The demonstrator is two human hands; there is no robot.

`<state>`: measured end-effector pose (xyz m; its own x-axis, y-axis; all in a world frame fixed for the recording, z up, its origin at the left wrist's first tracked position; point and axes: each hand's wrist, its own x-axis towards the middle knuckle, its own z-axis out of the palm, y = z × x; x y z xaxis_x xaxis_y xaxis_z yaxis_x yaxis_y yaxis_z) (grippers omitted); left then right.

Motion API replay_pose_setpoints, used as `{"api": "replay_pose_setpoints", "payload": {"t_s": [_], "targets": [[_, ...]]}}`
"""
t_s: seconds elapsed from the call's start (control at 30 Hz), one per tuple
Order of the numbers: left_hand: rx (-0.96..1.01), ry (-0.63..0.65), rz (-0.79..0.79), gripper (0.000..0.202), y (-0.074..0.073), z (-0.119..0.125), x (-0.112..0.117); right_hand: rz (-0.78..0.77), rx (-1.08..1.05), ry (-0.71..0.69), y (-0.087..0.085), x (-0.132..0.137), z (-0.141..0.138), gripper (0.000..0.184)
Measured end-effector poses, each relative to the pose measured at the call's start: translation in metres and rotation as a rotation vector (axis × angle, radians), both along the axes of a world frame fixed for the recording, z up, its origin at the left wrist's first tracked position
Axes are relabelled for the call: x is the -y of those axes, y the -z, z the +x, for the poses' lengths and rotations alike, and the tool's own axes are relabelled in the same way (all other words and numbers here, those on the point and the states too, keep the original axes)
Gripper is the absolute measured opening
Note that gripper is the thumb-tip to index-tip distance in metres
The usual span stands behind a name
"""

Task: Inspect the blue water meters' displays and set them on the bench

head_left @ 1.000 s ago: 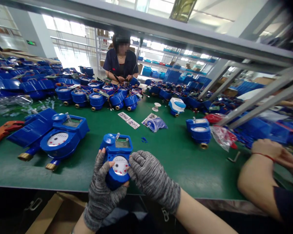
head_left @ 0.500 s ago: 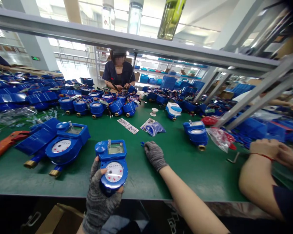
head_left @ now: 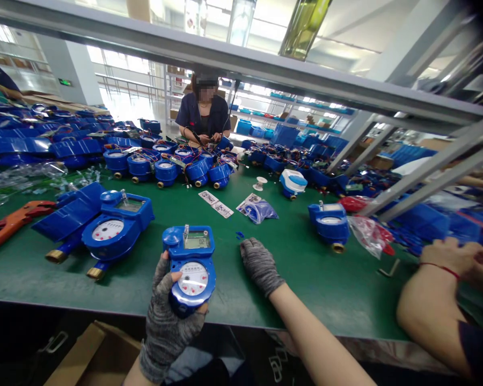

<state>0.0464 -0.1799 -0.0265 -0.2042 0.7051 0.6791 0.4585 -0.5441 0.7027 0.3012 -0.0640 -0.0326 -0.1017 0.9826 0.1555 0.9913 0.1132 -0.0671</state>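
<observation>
A blue water meter with a white dial and a small display is gripped in my left hand, which wears a grey fingerless glove. The thumb rests against the dial's edge and the fingers wrap the body. My right hand, gloved alike, lies low over the green table with its fingers curled together; whatever is under the fingertips is hidden. Tiny blue pieces lie just beyond those fingertips. Left of the held meter, another blue meter leans by a blue housing with a brass end.
Orange-handled pliers lie at the left. Paper labels, a bag of blue parts, a white spool and a single meter sit farther back. A co-worker's arm rests at the right, near a hex key. A shelf beam crosses overhead.
The view has shifted slightly. My right hand has drawn back a little from the tiny blue pieces, which now show apart from its fingertips. My left hand still holds the meter.
</observation>
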Motion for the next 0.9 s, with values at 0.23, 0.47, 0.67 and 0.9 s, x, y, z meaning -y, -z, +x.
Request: {"api": "replay_pose_setpoints", "payload": {"t_s": [0.23, 0.47, 0.67, 0.9], "targets": [[-0.007, 0.000, -0.004, 0.067, -0.001, -0.001, 0.000, 0.034, -0.092, 0.028, 0.002, -0.013, 0.007, 0.025], [0.015, 0.008, 0.002, 0.068, 0.002, 0.000, -0.001, 0.010, -0.206, -0.047, -0.009, -0.008, 0.022, 0.020], [0.024, 0.020, -0.004, 0.071, 0.002, 0.001, 0.000, 0.013, -0.194, -0.048, -0.006, -0.005, 0.017, 0.018], [-0.010, 0.001, -0.003, 0.069, -0.002, 0.001, 0.001, 0.047, -0.180, 0.008, -0.007, -0.016, 0.026, 0.025]]}}
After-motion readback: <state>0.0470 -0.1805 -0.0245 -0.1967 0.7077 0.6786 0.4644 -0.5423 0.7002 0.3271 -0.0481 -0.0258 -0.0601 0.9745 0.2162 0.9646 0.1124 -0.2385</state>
